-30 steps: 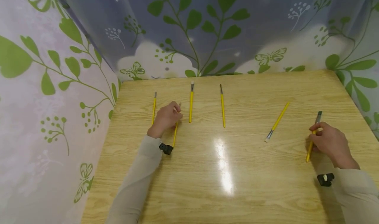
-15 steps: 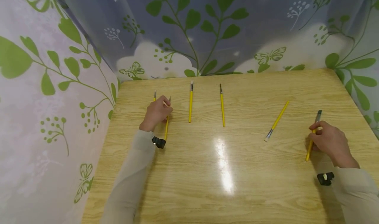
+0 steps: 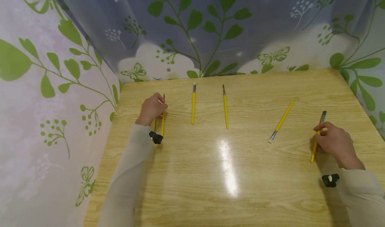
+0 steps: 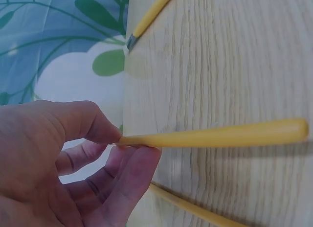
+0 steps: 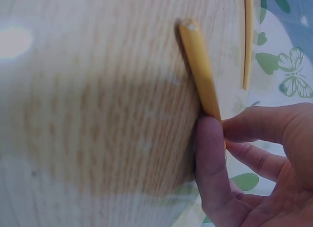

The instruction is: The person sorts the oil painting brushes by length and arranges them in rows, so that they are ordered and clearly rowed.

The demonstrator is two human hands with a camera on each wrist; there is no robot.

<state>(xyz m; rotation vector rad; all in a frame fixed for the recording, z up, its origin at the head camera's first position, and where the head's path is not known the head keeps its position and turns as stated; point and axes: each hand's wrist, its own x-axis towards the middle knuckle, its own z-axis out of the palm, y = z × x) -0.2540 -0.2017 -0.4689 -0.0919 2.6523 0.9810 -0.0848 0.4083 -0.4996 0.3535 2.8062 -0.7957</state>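
Observation:
In the head view my left hand (image 3: pixel 151 108) is at the far left of the table, pinching a thin yellow paintbrush (image 4: pixel 230 135) with a pointed dark tip between thumb and fingers. Its handle end stands a little off the wood in the left wrist view. Just left of it lies another yellow paintbrush (image 4: pixel 200 211), mostly hidden by the hand from above. At the right side, my right hand (image 3: pixel 336 143) grips a flat paintbrush (image 5: pixel 199 65) by its yellow handle, dark bristles pointing to the far edge. This brush lies low, at or near the table surface.
Two paintbrushes, one pale-tipped (image 3: pixel 193 108) and one dark-tipped (image 3: pixel 225 110), lie bristles-away near the back of the wooden table (image 3: pixel 195 180). A slanted paintbrush (image 3: pixel 281 122) points its pale bristles nearer me. Leaf-patterned cloth (image 3: pixel 180 30) hangs behind and at both sides.
My left hand has carried its paintbrush leftward and slightly away from me, now beside and partly over the leftmost brush. The right hand has stayed in place with its brush.

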